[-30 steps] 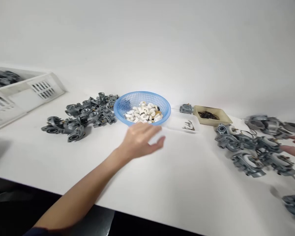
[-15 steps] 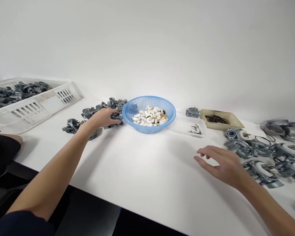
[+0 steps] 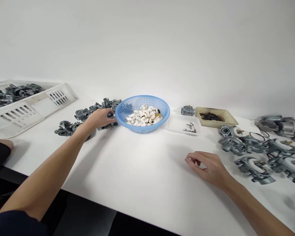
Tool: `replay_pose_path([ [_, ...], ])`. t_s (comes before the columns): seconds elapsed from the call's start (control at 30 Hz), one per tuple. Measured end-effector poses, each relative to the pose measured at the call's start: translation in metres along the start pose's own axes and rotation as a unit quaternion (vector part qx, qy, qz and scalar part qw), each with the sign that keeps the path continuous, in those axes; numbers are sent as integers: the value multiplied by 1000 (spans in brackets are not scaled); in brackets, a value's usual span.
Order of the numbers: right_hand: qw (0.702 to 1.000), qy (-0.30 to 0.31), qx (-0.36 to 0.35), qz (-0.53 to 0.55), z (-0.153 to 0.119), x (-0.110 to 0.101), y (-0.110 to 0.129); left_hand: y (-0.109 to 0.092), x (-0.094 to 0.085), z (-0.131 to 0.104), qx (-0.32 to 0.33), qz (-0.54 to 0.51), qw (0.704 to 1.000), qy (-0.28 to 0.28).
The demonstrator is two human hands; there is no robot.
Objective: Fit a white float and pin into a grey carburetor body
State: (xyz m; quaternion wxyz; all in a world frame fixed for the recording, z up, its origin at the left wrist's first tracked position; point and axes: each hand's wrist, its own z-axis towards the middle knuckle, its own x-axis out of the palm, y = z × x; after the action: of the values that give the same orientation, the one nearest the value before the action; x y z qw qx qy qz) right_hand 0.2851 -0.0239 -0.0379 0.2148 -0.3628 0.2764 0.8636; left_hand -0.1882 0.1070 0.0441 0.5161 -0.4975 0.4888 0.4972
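White slotted crate (image 3: 36,105) far left on the bench (image 3: 142,164), grey castings inside. Next over, a loose pile of grey carburetor bodies (image 3: 71,123) just left of the blue basket (image 3: 127,113). My left hand (image 3: 98,118) is on the pile's right end, fingers curled over one body right against the basket rim; looks like the grip is closing on it, but I can't tell if it's actually clamped or just resting, the palm hides the contact. Basket holds white curved floats (image 3: 144,116), a few tan and dark bits mixed in. Right of it a clear shallow tray (image 3: 177,126) with small metal pins (image 3: 189,127), then one lone carb body (image 3: 187,110), then a beige tray (image 3: 226,119) of black o-rings (image 3: 209,116). My right hand (image 3: 208,167) rests on bare bench, fingers loosely curled, holding nothing, well apart from everything. Far right: bodies with white floats already fitted (image 3: 260,154). My read: pick step, pulling a bare body from the left pile. Next move needs a firm pinch on that one casting and a clean lift, since the bodies lie tangled and neighbours could drag along or knock the basket. Right hand is free to fetch a float.
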Motion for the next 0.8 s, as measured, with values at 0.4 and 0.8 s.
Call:
replay_pose_path([
  [0.4,1000,17,-13,10,-6,-3,5,-20,-48,-45,-34,38,998,-40],
  [0.8,999,3,-44,-9,-8,5,42,-86,-61,-114,169,-209,960,83],
])
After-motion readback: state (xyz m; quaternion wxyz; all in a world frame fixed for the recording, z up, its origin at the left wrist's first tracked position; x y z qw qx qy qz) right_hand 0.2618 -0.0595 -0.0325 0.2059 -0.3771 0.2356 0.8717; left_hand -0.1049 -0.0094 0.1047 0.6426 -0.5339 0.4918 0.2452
